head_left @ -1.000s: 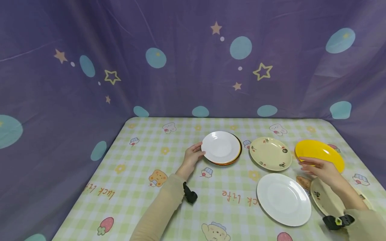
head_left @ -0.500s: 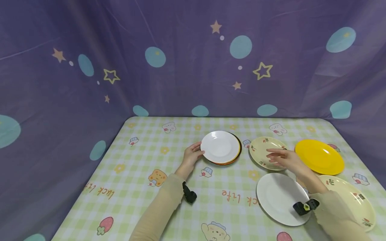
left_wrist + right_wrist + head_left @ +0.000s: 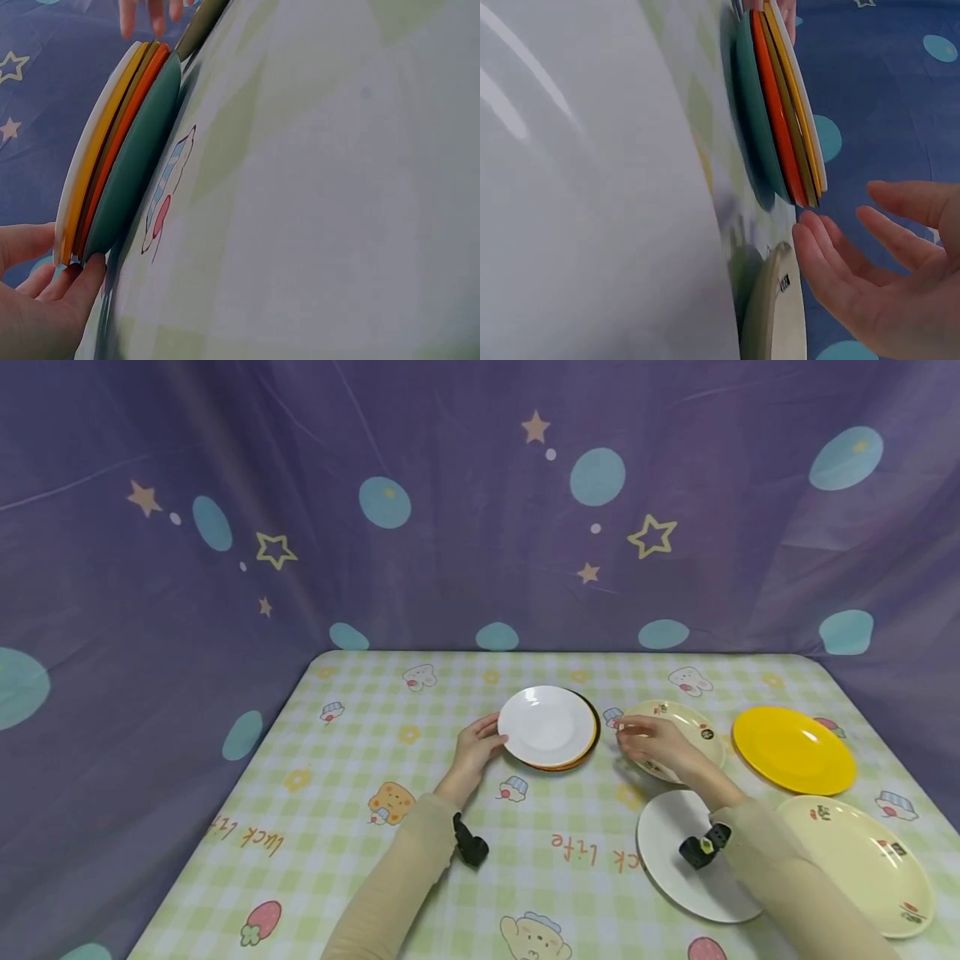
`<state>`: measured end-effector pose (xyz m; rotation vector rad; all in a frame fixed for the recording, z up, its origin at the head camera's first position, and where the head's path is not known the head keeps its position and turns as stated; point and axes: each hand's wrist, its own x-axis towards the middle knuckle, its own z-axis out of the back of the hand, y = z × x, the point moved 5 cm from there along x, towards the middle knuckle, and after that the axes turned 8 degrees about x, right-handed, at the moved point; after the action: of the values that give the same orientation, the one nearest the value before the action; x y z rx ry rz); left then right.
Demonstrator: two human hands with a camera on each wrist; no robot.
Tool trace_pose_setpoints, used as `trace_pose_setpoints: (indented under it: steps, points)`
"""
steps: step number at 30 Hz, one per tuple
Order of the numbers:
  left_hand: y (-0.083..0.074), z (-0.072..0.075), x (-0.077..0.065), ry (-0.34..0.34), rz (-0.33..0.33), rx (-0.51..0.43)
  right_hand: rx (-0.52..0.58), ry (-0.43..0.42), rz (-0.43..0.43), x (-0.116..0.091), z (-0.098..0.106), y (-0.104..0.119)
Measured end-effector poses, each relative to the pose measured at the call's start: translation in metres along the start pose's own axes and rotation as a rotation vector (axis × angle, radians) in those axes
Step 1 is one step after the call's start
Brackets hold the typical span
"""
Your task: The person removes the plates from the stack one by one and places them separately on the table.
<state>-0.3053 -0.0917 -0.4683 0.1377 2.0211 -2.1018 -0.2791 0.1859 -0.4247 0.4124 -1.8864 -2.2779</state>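
My left hand (image 3: 474, 758) grips the left rim of a stack of plates, thumb on the top white plate (image 3: 547, 727) and fingertips under the bottom green plate (image 3: 139, 165). Between these two, an orange plate (image 3: 774, 105), a yellow plate and a dark-edged one show at the rim. The stack sits tilted, its held side raised in the left wrist view. Over a cream patterned plate (image 3: 697, 722) hovers my right hand (image 3: 663, 747), holding nothing, fingers reaching left and spread from the thumb. Its fingertips come near the stack's right side in the right wrist view.
A yellow plate (image 3: 793, 750) lies at the right. Closer to me are a larger white plate (image 3: 667, 843), partly under my right wrist, and a cream oval plate (image 3: 870, 860) partly behind the sleeve. A checked cloth (image 3: 337, 860) covers the table; a purple curtain (image 3: 465, 577) hangs behind.
My right hand has moved left, from beside the yellow plate, across the cream patterned plate towards the stack. My left hand stays at the stack's rim.
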Motion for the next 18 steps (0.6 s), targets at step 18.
trace_pose_setpoints:
  steps: [18]
  points:
    - [-0.001,0.005,-0.002,-0.027,0.002,-0.014,0.339,0.039,-0.113,0.031,-0.02,-0.016]
